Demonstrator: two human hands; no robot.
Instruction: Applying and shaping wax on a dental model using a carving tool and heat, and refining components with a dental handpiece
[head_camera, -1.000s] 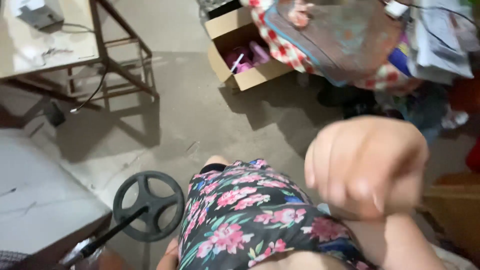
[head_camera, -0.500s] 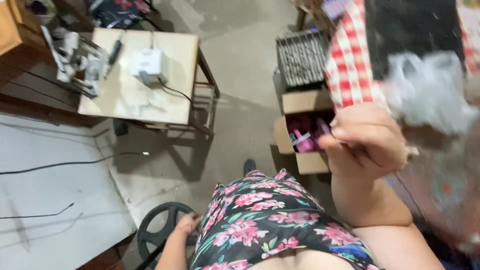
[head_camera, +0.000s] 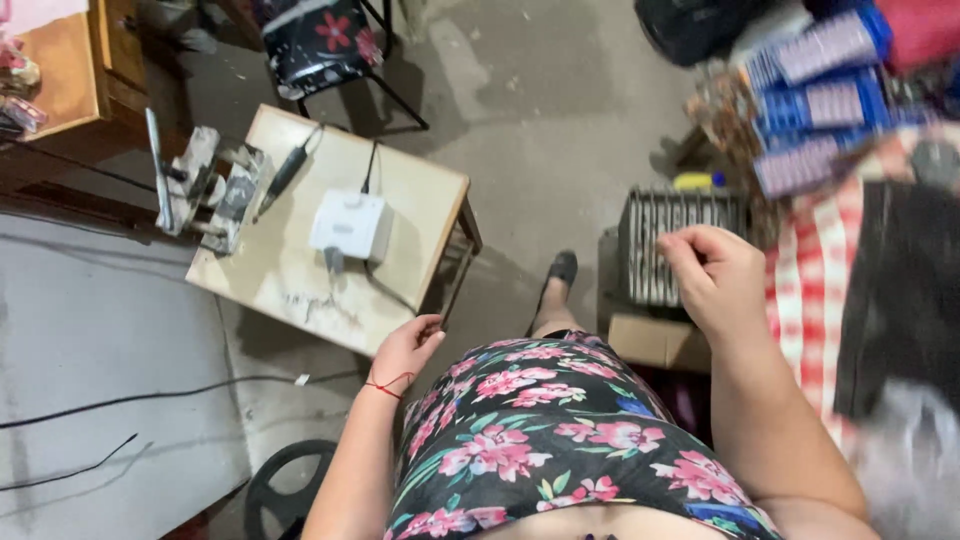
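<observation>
— Hands first: what do they hold?
— Nothing. The right hand (head_camera: 715, 280) hangs loosely curled, empty, over a slatted grille (head_camera: 670, 245) beside the checked cloth (head_camera: 815, 300).
— And the left hand (head_camera: 405, 350)?
— Slack at the floral dress (head_camera: 540, 430), just off the small table's (head_camera: 300, 290) near edge. Bare floor (head_camera: 540, 110) lies open ahead.

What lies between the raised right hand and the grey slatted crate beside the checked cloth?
Nothing visible. The right hand hangs with curled fingers, empty, over the right edge of the slatted crate, with no object between them. The checked cloth lies just to its right.
</observation>
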